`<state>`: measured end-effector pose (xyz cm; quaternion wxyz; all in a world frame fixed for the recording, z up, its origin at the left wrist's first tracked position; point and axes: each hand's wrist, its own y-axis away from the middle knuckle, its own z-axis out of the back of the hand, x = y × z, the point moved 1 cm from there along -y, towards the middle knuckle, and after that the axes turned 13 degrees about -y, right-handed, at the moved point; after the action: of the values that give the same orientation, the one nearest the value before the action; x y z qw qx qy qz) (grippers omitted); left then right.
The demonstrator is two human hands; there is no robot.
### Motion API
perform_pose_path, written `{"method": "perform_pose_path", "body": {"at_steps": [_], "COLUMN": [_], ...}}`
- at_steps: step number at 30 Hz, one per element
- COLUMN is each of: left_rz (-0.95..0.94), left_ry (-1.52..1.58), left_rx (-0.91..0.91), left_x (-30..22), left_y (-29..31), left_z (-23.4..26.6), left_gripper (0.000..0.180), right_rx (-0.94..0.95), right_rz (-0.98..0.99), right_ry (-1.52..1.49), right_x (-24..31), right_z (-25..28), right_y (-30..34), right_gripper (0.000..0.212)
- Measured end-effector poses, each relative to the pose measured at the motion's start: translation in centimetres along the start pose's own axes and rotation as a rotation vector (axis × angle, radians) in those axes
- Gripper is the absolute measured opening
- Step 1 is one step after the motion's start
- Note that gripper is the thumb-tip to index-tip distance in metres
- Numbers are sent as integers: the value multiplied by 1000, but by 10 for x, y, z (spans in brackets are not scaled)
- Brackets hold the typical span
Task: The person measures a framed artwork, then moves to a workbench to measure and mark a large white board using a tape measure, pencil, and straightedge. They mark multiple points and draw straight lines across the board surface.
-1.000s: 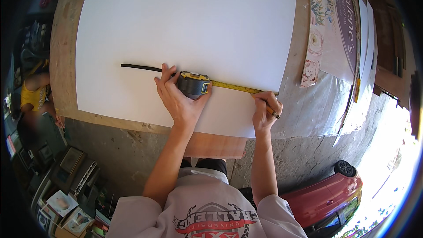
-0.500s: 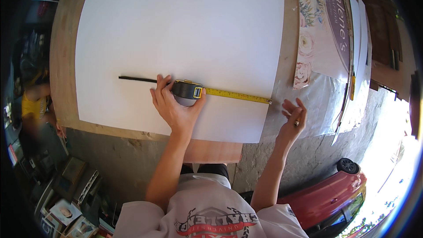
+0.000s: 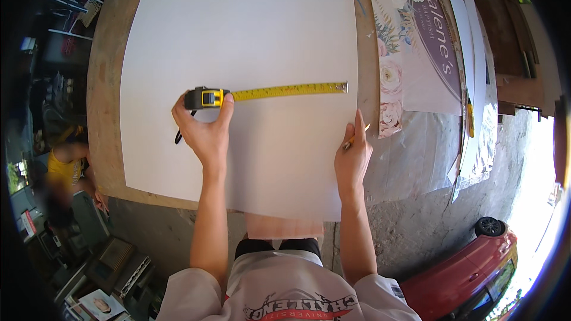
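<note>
Clamping the tape measure [image 3: 208, 99] over the white sheet [image 3: 244, 35], my left grip [image 3: 205, 137] is sitting at my eleven o'clock. At one o'clock, my right grip [image 3: 352, 160] is clasping a pencil [image 3: 349, 142].

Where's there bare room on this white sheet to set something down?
The white sheet has its widest bare patch beyond the tape measure, and a smaller one between left hand and right hand. Crowded: right of the sheet, with the floral banner and white strips.

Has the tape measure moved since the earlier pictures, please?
Yes: against the white sheet, the tape measure has moved left and away from the sheet's near edge.
</note>
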<state>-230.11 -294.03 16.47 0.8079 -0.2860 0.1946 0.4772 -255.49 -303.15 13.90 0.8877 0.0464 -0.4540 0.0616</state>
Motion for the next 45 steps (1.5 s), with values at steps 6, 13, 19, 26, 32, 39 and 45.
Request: {"method": "perform_pose_path", "body": {"at_steps": [6,13,19,26,32,39,45], "left_rz": [-91,-197,-232,-264,-319,-308,-286], "left_ry": [-75,-235,-301,-320,-269,-247,-211], "left_rx": [-19,-78,-96,-102,-121,-94,-58], "left_x": [-31,-64,-78,-72,-68,-70,-68], "left_y": [-39,-65,-97,-113,-112,-110,-112], "left_z": [-47,-131,-179,-196,-197,-196,-198], "left_gripper": [69,72,71,71,73,72,72], "right_rx": [24,55,125,-74,22,205,141], "right_rz": [-8,-15,-112,118,306,186,193], "right_ry": [-136,-140,-81,-178,-650,-737,-621], "right_x": [9,-6,-24,-41,0,33,32], "right_z": [25,41,44,75,1,-76,-87], "right_y": [62,120,125,3,-175,-251,-257], "right_gripper": [43,47,42,45,11,9,13]}}
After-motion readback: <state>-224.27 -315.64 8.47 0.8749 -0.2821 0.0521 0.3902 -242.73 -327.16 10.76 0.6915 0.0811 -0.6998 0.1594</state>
